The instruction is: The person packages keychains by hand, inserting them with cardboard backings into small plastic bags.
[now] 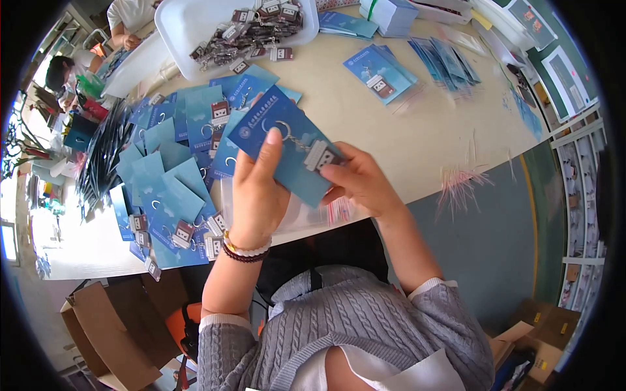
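Both hands hold one blue card above the near edge of the pale table. A key ring with a small square charm is fastened to the card. My left hand grips the card's lower left side, fingers up over its face. My right hand pinches the charm and the card's right edge. Just left of my hands lies a spread of blue cards, several with charms attached.
A white tray of loose key rings stands at the back. More blue cards and clear sleeves lie at the back right. Pink strips litter the table's right edge. Another person sits far left. Cardboard boxes stand below.
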Action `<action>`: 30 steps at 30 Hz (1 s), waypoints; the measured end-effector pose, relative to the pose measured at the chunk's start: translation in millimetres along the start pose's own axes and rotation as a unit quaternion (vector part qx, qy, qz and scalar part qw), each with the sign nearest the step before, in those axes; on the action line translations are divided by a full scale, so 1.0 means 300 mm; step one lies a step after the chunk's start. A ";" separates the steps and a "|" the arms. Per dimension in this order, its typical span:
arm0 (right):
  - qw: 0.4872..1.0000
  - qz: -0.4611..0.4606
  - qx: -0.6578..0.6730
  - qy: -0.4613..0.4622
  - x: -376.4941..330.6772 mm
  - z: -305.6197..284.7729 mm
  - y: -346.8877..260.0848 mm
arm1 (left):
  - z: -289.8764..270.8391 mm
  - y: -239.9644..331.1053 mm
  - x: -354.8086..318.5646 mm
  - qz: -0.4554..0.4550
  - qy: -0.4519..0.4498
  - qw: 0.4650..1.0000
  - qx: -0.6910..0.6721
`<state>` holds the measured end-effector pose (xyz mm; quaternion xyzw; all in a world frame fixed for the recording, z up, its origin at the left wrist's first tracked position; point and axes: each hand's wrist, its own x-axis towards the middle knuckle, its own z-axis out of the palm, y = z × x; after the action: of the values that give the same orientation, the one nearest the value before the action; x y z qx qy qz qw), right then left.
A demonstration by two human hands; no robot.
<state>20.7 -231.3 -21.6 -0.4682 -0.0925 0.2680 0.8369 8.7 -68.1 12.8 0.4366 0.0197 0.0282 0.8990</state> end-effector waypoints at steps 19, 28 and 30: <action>0.969 0.054 -0.081 0.229 -0.397 -0.178 -0.038 | -0.137 -0.175 -0.227 0.127 -0.119 0.793 0.584; 0.967 0.116 -0.024 0.226 -0.443 -0.048 0.077 | -0.152 -0.181 -0.248 0.175 -0.106 0.814 0.544; 0.974 0.143 -0.023 0.172 -0.435 -0.044 0.100 | -0.153 -0.195 -0.254 0.206 -0.142 0.789 0.561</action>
<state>-94.3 -298.2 -41.1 -0.5349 0.1144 0.2980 0.7823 -68.0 -73.2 -60.7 0.8569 -0.1863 0.1348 0.4613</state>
